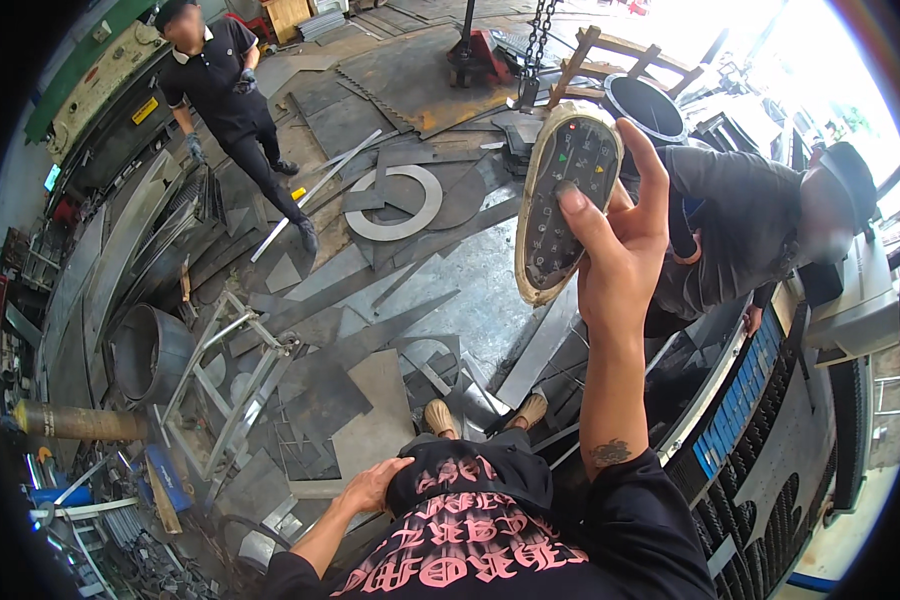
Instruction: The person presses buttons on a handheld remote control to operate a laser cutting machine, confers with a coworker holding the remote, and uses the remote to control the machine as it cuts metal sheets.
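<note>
In the head view, the remote control (551, 224) is held up nearest you, pinched between the thumb and fingers of your right hand (625, 240), so its buttons (537, 245) face you and lie within your thumb's reach. Your left hand (374, 486) sits low against your shirt (460, 505), perhaps just resting; I cannot tell whether it grips cloth. Below, metal sheets (375, 425) lie flat and overlapping, likely for stability; beyond lies a metal ring (431, 195), and farther off a person (220, 85) stands.

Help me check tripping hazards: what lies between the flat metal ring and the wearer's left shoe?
In the head view, cut metal sheets lie between the flat metal ring and left shoe, including a long dark pointed piece.
</note>
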